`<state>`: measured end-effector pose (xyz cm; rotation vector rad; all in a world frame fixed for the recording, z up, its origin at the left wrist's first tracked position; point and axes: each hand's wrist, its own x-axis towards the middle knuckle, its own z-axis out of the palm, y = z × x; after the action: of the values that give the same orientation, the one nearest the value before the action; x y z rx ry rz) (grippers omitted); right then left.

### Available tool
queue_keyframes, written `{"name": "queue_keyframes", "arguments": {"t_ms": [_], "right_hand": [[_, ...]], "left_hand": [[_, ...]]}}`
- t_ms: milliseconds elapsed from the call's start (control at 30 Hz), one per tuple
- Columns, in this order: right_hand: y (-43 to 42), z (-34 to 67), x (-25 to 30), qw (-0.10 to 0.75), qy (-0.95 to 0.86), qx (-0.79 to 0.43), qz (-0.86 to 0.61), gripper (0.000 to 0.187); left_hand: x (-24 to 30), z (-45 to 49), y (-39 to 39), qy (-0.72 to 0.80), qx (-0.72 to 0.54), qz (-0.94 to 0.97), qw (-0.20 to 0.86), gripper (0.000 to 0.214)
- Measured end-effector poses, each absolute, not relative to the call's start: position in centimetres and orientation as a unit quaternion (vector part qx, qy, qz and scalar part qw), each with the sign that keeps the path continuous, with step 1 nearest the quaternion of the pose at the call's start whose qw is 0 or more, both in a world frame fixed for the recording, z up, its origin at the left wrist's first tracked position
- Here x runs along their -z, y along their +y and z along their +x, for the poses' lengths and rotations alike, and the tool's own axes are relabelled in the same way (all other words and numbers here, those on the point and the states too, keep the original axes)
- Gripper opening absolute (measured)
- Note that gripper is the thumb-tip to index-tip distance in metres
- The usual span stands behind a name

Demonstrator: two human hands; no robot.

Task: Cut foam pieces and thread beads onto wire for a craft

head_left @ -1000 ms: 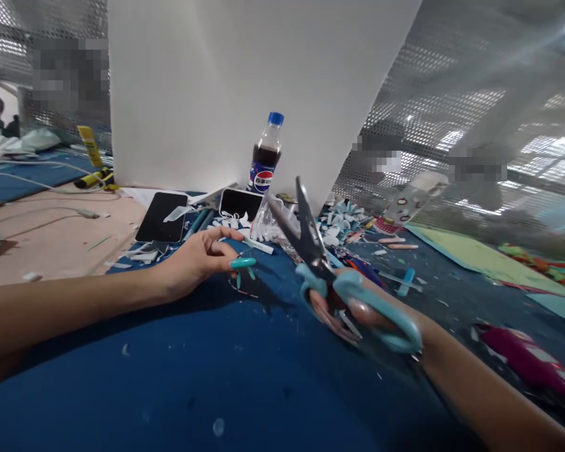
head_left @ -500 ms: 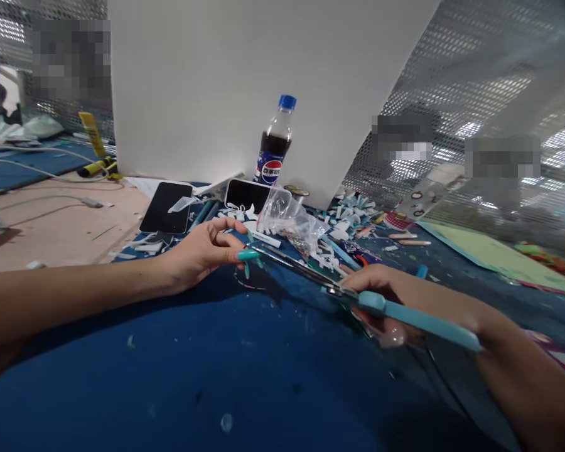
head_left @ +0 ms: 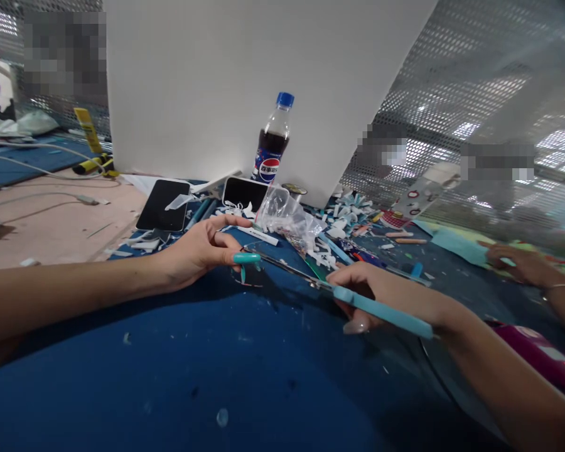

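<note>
My left hand pinches a small glossy teal piece between thumb and fingers. Narrow teal slivers hang just below it. In my right hand are scissors with light blue handles. Their thin metal blades point left, with the tips right beside the teal piece. Whether the tips touch it I cannot tell. Both hands are just above a dark blue tabletop. Part of the scissors' grip is hidden by my fingers.
Behind my hands are a cola bottle, a black-screened phone, a tablet-like device, a clear plastic bag and white and blue scraps. A white board stands behind. At right another person's hand holds light blue sheet material.
My right hand and the scissors have moved left, and the blades look closer together. My left hand keeps its pinch. Another person's hand has come into view at the right.
</note>
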<state>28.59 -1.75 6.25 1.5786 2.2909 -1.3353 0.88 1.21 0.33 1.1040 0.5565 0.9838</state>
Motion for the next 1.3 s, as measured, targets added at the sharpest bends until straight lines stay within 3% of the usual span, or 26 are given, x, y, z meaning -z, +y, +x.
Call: {"name": "queue_keyframes", "arguments": {"t_ms": [367, 867, 1300], "right_hand": [[-2.2, 27.4, -6.0, 0.010, 0.748, 0.425, 0.510, 0.037], [-1.9, 27.5, -5.4, -0.008, 0.745, 0.429, 0.511, 0.033], [-1.9, 27.5, -5.2, -0.013, 0.731, 0.444, 0.518, 0.035]], "left_hand": [[-0.2, 0.8, 1.2, 0.222, -0.419, 0.522, 0.709, 0.052], [0.2, 0.8, 1.3, 0.198, -0.410, 0.542, 0.707, 0.028], [-0.2, 0.8, 1.0, 0.203, -0.406, 0.536, 0.712, 0.031]]}}
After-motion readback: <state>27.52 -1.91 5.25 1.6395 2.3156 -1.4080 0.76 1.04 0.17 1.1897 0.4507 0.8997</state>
